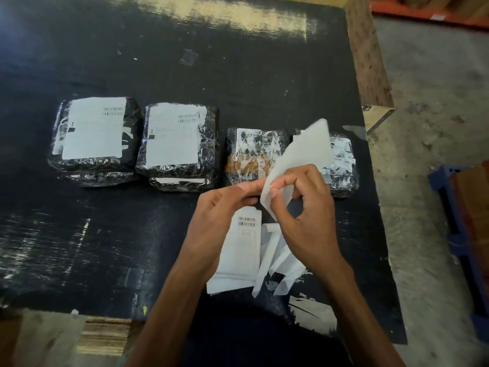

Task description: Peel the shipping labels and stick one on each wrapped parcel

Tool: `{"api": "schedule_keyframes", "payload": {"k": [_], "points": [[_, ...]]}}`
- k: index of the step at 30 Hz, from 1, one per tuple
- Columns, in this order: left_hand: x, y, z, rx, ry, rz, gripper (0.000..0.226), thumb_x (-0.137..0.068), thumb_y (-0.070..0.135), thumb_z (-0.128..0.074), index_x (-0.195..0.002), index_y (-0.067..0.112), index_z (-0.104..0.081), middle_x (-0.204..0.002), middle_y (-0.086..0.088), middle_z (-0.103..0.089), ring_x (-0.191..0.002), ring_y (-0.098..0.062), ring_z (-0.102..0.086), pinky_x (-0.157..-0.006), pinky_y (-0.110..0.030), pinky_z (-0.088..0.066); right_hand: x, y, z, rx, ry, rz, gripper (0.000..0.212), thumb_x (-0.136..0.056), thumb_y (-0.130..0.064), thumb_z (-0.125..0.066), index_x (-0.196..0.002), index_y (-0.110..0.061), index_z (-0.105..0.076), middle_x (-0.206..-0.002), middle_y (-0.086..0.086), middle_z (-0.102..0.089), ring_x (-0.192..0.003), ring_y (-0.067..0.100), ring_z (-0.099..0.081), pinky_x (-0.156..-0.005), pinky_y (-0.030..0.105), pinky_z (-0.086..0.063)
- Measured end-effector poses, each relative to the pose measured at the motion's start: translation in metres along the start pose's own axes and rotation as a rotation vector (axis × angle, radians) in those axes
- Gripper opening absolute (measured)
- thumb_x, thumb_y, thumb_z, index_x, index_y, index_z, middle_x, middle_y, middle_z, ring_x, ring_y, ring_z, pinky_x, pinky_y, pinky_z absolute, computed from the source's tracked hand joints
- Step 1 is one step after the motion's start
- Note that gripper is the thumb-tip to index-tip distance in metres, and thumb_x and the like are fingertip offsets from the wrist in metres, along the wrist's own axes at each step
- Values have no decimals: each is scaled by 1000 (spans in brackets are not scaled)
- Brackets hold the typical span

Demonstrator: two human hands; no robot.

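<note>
label peeling, two parcels down, two to go

both hands are up off the table working the same sheet. the left hand [225, 210] is pinched on the near edge of the shipping label [307, 154], thumb on top and fingers curled under. the right hand [307, 215] is clamped on the near corner with thumb and forefinger, looks like it's picking the backing apart from the sticker. i can't tell how much has come loose.

the thing that matters next: the label's long axis runs from the hands up and away to the right, so its far end hangs over the gap between the third parcel [254, 157] and the fourth parcel [342, 168]. both are bare wrap, no fresh label. they sit just beyond the hands, the third dead ahead of the left hand, the fourth nearer the right hand and partly hidden by the sheet. my guess is the third gets it, a short reach forward.

further left, the first parcel [98, 165] and second parcel [180, 170] already have white labels stuck flat on top.

under the wrists on the black table [105, 234] there's a stack of unpeeled labels [243, 250], barcode up, with loose backing strips [275, 258] just beside it.

no bins or trays on the table. a blue crate [439, 181] sits on the floor at the right, something brown in it, can't tell what.
</note>
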State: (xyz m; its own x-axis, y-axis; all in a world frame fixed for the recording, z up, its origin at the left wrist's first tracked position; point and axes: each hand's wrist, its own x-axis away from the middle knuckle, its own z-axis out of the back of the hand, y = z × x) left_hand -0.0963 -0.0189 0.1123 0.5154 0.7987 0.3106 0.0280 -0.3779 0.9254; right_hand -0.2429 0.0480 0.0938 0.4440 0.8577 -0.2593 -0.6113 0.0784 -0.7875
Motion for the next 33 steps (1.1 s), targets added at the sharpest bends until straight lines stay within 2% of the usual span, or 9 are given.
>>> {"api": "schedule_keyframes", "payload": {"k": [4,7,11,15,19,21,24,30,33], "points": [[2,-2,-1,16,7,5,43,-84,31,-72,-119,9,-77,-108,-11,-81,-100,-21,-75,-92,-37,-56,2,-1,0,44,4,30,5,-96,-21,-66,-94,-24,-63,-101,-9,-55,-94,4,-51,-86,44,-45],[0,-5,-2,-28,45,-24,30,-94,22,-68,-118,9,-78,-101,-9,-82,-93,-19,-76,-85,-33,-57,3,-3,0,15,-12,27,2,-96,-23,-63,-93,-23,-63,-99,-10,-53,-88,5,-49,-80,35,-43],[-11,-10,0,-85,93,-48,23,-103,13,-59,-108,2,-78,-70,5,-75,-61,-4,-67,-61,-17,-50,3,-2,1,-153,-76,-78,8,-92,-16,-60,-87,-23,-60,-92,-6,-55,-83,11,-53,-74,22,-41],[-42,-8,6,-269,143,-85,23,-104,8,-55,-93,-1,-73,-75,2,-72,-63,-1,-64,-59,-14,-51,-3,3,10,-456,-176,-303,17,-97,-7,-50,-82,-13,-55,-81,17,-51,-76,15,-47,-70,24,-41],[-78,11,10,-446,158,-67,30,-105,15,-51,-87,3,-71,-74,-1,-69,-62,-7,-60,-50,-10,-45,-8,10,37,-665,-155,-373,20,-97,-11,-40,-83,-6,-54,-71,13,-41,-72,26,-35,-73,32,-36],[-99,21,12,-524,152,-77,32,-105,18,-51,-90,-4,-70,-76,-7,-68,-63,-12,-59,-49,-14,-46,-8,11,52,-706,-108,-394,20,-94,-16,-38,-83,-11,-54,-69,10,-40,-70,26,-33,-71,36,-32],[-131,35,13,-649,102,-96,36,-103,20,-51,-93,-11,-66,-76,-20,-61,-69,-20,-57,-61,-30,-47,-9,11,77,-712,-11,-396,18,-90,-18,-36,-81,-9,-49,-69,5,-41,-70,23,-35,-68,35,-32],[-169,69,-2,-968,211,-228,36,-99,21,-55,-71,0,-64,-61,-8,-53,-61,-24,-49,-57,-30,-38,-11,1,115,-766,256,-303,23,-84,-17,-33,-68,-17,-49,-70,-6,-50,-70,10,-41,-69,31,-33],[-174,79,-8,-1002,286,-276,38,-96,19,-53,-62,3,-50,-61,-11,-49,-60,-25,-44,-58,-31,-38,-10,-4,127,-823,460,-224,15,-79,-16,-32,-68,-18,-42,-82,-10,-65,-86,8,-55,-78,29,-39]]}}
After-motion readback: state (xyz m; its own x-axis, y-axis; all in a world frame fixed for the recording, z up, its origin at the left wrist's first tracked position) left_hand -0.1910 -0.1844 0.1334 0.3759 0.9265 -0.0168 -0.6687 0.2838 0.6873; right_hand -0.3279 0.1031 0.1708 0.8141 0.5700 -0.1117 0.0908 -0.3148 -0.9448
